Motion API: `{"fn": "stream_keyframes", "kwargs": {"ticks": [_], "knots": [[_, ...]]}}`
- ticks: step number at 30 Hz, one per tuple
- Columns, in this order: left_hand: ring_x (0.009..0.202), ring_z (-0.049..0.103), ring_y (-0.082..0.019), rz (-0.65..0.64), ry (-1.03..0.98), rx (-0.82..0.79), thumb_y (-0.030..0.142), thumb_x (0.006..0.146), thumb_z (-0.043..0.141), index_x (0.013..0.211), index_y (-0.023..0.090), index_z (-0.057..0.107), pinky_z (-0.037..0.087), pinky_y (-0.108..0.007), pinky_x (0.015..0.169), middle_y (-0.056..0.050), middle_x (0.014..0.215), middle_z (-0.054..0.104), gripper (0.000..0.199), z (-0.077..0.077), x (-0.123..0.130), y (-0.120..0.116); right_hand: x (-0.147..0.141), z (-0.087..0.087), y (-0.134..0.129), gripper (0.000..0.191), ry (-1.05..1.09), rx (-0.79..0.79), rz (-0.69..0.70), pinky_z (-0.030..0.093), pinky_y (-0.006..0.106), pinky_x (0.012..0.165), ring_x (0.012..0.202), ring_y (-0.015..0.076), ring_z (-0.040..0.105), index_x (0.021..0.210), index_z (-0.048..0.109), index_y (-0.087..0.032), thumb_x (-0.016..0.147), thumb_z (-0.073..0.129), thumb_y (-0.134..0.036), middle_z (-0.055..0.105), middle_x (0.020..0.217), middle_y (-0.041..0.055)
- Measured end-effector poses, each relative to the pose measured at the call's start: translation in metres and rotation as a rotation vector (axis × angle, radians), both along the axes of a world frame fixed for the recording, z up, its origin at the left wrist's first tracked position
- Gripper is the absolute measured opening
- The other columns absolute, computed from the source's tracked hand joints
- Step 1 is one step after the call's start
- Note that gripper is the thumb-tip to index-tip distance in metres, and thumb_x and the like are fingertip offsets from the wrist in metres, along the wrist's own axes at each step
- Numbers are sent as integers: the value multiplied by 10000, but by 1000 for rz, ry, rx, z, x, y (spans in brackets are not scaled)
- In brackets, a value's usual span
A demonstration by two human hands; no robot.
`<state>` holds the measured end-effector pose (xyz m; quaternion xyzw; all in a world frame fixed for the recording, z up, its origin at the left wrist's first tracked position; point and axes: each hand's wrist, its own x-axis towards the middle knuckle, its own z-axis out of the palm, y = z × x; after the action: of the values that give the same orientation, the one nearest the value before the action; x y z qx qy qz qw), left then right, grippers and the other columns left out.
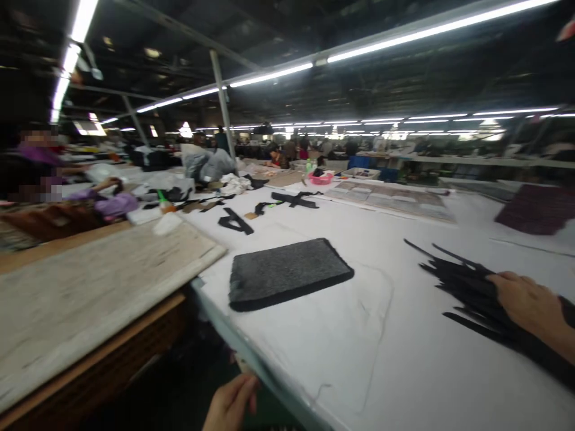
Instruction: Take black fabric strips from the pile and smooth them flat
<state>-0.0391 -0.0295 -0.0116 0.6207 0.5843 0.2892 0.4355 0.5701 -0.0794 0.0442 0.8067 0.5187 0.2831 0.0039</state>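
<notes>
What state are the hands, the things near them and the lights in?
Left hand: fingers curled, beside the edge of the white table; whether it holds anything is unclear.
Right hand: on the black strips; grip unclear.
Black strips: bunched, loose ends fanned out.
Gray panel: lying flat on the white table.
Tube lights: lit.

The left hand point(229, 405) is low with curled fingers point(246, 390), the right hand point(523, 299) palm down
</notes>
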Motion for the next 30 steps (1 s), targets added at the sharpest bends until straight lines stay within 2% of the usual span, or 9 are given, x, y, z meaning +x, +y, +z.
{"fn": "stream_keyframes", "kwargs": {"ticks": [2,5,9,11,13,16,19,23,30], "knots": [[529,453,-139,16,-26,25,668,750,420,473,189,498,395,-230,515,10,481,453,559,4,1,-3,-55,-15,46,320,121,-62,265,451,361,770,910,243,598,877,684,-237,817,384,-144,649,1032,100],[537,441,-126,45,-1,96,487,830,402,493,183,492,375,-230,550,20,499,451,463,10,3,-5,-171,-27,96,269,276,-132,599,438,364,842,941,234,579,888,668,-233,880,401,-266,644,1017,76],[578,523,-133,30,111,198,292,853,413,674,181,614,399,-230,578,12,580,571,291,14,4,-2,-327,-21,123,187,336,-270,936,416,342,834,948,204,549,925,637,-226,898,452,-231,613,1051,56],[667,586,-149,31,183,308,226,848,427,803,192,650,439,-239,640,-8,707,651,230,14,4,4,-384,-16,131,128,334,-295,1017,407,330,825,942,198,539,921,625,-212,884,503,-205,606,1026,53],[767,609,-168,20,270,456,180,853,420,857,198,651,464,-262,710,-29,810,672,231,14,6,11,-423,-17,139,100,315,-311,1050,403,328,813,942,200,532,937,611,-208,874,534,-196,599,1003,49],[820,591,-186,-25,411,642,123,860,390,839,191,642,481,-310,761,-47,860,657,261,14,10,21,-450,-26,149,131,234,-343,1024,410,327,767,917,211,529,923,596,-189,872,497,-119,589,958,60],[847,577,-193,-76,499,720,66,840,392,826,182,630,485,-342,785,-55,904,648,264,13,16,28,-454,-36,155,216,148,-361,986,418,317,735,910,215,525,902,591,-162,862,423,-33,581,938,87],[852,574,-197,-133,518,750,56,835,409,777,172,613,490,-346,772,-56,891,639,242,9,24,35,-452,-35,159,233,103,-390,979,427,312,734,922,220,523,907,587,-148,852,407,-10,581,939,96],[876,576,-206,-116,498,735,20,805,408,775,164,620,493,-364,806,-62,888,637,258,7,29,45,-449,-25,165,154,171,-476,1016,432,278,693,895,199,542,860,589,-175,832,494,-57,587,940,61]]}}
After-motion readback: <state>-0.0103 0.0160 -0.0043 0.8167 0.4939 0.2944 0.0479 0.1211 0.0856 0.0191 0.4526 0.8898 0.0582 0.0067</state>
